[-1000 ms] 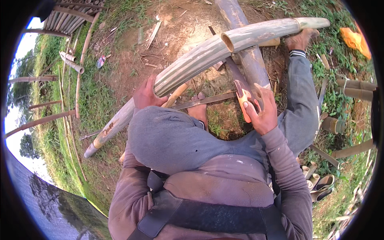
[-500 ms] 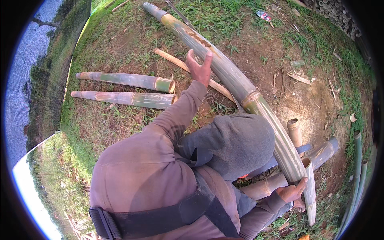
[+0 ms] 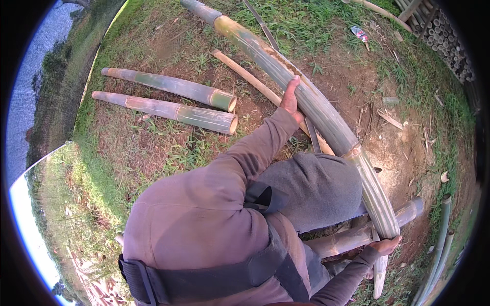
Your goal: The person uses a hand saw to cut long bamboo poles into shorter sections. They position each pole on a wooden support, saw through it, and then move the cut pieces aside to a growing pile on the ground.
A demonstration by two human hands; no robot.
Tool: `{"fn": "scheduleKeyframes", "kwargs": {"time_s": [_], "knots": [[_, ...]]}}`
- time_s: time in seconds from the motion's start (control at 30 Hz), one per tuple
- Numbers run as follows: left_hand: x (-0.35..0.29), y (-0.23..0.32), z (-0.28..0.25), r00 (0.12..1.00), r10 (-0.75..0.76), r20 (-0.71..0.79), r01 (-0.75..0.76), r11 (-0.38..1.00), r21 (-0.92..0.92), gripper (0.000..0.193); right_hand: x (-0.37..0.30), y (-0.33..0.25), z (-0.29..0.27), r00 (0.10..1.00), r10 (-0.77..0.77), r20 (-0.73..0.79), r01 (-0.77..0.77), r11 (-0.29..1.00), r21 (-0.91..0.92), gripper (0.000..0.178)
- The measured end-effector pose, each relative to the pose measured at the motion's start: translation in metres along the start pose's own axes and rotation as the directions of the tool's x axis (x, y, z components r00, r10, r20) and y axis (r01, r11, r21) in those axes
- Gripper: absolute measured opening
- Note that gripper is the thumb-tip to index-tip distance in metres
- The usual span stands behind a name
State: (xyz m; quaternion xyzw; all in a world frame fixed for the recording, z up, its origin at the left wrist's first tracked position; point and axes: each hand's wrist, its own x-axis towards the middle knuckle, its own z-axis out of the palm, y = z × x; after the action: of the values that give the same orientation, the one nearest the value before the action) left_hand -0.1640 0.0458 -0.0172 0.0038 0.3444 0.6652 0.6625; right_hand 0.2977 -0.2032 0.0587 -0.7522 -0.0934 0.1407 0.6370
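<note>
A long, thick bamboo pole [image 3: 324, 112] slants from the far left across to my right side, passing over my bent knee. My left hand [image 3: 291, 100] grips its left side partway along, thumb laid up over the top and the other fingers hidden beneath. At the near end, my right hand [image 3: 386, 246] is wrapped round the pole's rim. Under that end, a pale, pointed bamboo piece [image 3: 379, 275] sticks out below the right hand. A thinner bamboo pole [image 3: 342, 240] lies crosswise on the ground beneath the long one.
Two cut bamboo lengths [image 3: 178, 113] lie on the grass at left. A bamboo strip [image 3: 250, 77] and a long metal blade [image 3: 263, 24] lie near the pole. Stacked bamboo [image 3: 446, 38] stands far right, thin green poles [image 3: 439, 245] at right. A mesh sheet [image 3: 46, 97] hangs left.
My left hand, held open beside the pole before, has closed onto it. The long pole appears shifted to the right, while the view has moved too. My right hand stays on the near end.
</note>
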Motion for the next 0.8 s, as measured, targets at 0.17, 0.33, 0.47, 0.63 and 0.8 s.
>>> {"fn": "scheduleKeyframes", "kwargs": {"time_s": [0.17, 0.33, 0.47, 0.63, 0.8], "knots": [[-0.022, 0.066, -0.015, 0.991, 0.122, -0.049, -0.124, 0.991, -0.041, 0.075, 0.004, -0.02, 0.063, 0.975, -0.095, 0.2, 0.092, 0.996, 0.023, 0.066], [-0.022, 0.167, -0.114, 0.929, 0.309, -0.202, -0.313, 0.95, 0.011, 0.076, -0.054, -0.02, 0.144, 0.842, -0.142, 0.52, 0.163, 0.987, 0.006, 0.064], [-0.057, 0.271, -0.145, 0.837, 0.398, -0.375, -0.416, 0.909, 0.034, 0.078, -0.052, -0.001, 0.205, 0.464, -0.118, 0.878, 0.5, 0.853, -0.15, 0.062], [-0.051, 0.419, -0.286, 0.202, 0.657, -0.726, -0.152, 0.753, 0.64, 0.082, -0.108, -0.014, 0.248, 0.323, 0.238, 0.916, -0.055, 0.971, -0.233, 0.066], [-0.042, 0.356, -0.256, 0.609, 0.786, 0.101, 0.213, -0.286, 0.934, 0.091, -0.057, 0.033, 0.121, 0.501, 0.132, 0.855, 0.006, 0.988, -0.155, 0.052]]}}
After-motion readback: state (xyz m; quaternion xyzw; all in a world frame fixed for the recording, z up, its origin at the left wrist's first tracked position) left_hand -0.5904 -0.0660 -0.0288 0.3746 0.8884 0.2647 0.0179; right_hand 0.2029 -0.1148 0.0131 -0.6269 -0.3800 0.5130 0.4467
